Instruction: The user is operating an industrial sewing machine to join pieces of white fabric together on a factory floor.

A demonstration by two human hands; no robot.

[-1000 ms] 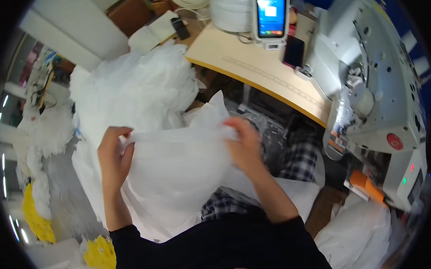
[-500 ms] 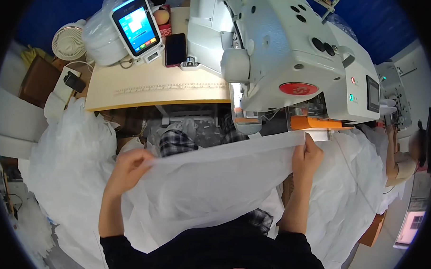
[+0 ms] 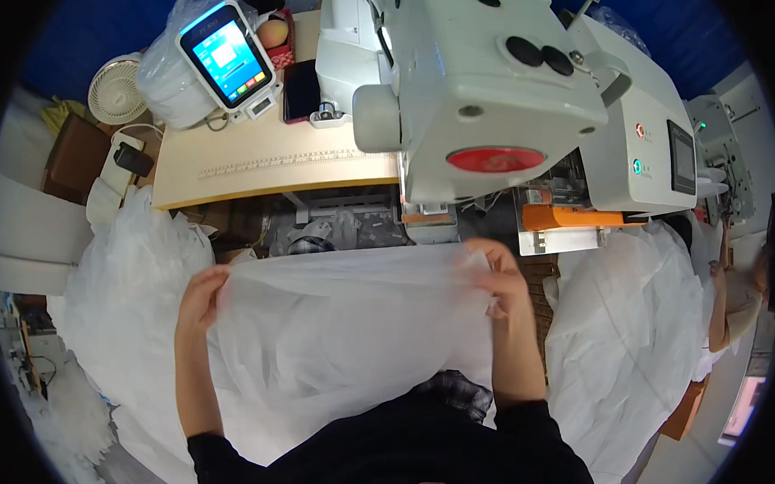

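Blue wall point(image 3: 49, 38) backs a pale worktop point(image 3: 254, 143) with a yellowish front edge, where a lit touchscreen device point(image 3: 227, 55), a dark phone point(image 3: 302, 94) and a large pale machine point(image 3: 495, 92) stand or lie. To the left of the worktop are a small round fan point(image 3: 117, 90) and a black object point(image 3: 133, 159). Just in front of the worktop and the machine, above the person's lap, a thin white sheet point(image 3: 342, 326) is stretched between the two hands, its upper edge running nearly level. At its upper left corner, the left hand point(image 3: 202, 297) pinches the material between thumb and fingers; the right hand point(image 3: 501, 280) is curled on the right end, holding it, its fingertips blurred. White heaped material point(image 3: 139, 259) bulges beside the left forearm, and another white pile point(image 3: 627, 336) lies right of the right forearm, below an orange part point(image 3: 576, 218) of the machine. At the far right, another person point(image 3: 735, 297) shows partly.
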